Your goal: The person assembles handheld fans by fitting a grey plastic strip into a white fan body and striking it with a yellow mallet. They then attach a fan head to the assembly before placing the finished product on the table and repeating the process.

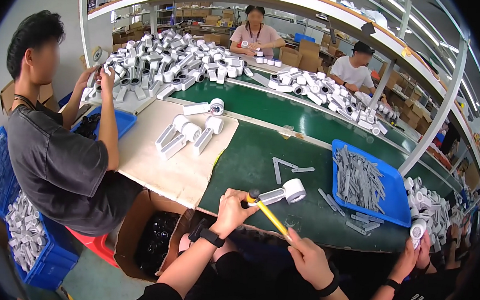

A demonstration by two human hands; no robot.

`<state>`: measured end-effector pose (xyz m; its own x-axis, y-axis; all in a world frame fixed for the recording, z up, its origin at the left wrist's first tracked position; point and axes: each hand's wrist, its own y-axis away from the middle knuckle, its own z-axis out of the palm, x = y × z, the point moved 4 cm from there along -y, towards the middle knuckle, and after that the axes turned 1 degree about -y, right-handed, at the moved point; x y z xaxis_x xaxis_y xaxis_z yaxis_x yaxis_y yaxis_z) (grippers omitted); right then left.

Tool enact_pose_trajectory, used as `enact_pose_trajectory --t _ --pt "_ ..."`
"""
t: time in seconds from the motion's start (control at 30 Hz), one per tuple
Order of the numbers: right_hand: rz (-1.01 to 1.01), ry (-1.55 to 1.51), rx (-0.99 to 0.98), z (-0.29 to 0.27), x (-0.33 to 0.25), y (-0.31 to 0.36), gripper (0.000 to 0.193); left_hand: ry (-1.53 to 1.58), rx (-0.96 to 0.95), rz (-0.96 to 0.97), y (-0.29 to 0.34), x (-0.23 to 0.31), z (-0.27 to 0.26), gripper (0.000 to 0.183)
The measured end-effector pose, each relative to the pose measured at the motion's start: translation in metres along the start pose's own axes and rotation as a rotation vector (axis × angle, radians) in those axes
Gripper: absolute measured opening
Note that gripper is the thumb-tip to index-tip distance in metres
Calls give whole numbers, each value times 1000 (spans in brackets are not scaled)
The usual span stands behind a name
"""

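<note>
A white handheld device (293, 191) with a round head lies over the front part of the green counter (245, 159), its flat handle pointing toward the person. The left hand (232, 211) is closed on the near end of that handle, its fingertips partly hidden by the black head of a hammer (271, 215). The hammer's head is right at the handle's end; whether the two touch cannot be told. The right hand (311, 263) is clamped around the hammer's yellow shaft.

Just beyond the device, a few loose grey strips (277, 172) lie on the counter, two of them forming an angle. To the right, more strips fill a blue tray (398, 203), and others lie scattered beside its near edge. To the left, several similar white units (187, 128) rest on and by a cream sheet (137, 161). Below its edge stands an open cardboard box (126, 237) with black parts inside.

Farther left, a co-worker in a dark grey shirt (58, 164) holds up a white piece. A large white heap (168, 60) lies beyond, next to a green belt (298, 121); two people sit across from it.
</note>
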<state>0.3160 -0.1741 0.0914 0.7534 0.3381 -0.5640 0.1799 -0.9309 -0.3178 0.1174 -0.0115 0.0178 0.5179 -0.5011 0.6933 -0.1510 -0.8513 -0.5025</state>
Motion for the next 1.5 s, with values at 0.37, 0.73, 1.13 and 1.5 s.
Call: enact_pose_trajectory --t 0.37,0.73,1.13,1.5 --pt "171 -331 157 3 42 11 55 127 -113 -195 -8 -6 -6 36" --pt "151 -490 106 28 40 6 57 1084 -173 -661 -2 -20 -54 43" --pt "338 -539 226 9 65 16 54 -523 317 50 -15 15 -61 30" --pt "376 -635 196 18 59 19 57 -336 -46 276 -11 42 40 8"
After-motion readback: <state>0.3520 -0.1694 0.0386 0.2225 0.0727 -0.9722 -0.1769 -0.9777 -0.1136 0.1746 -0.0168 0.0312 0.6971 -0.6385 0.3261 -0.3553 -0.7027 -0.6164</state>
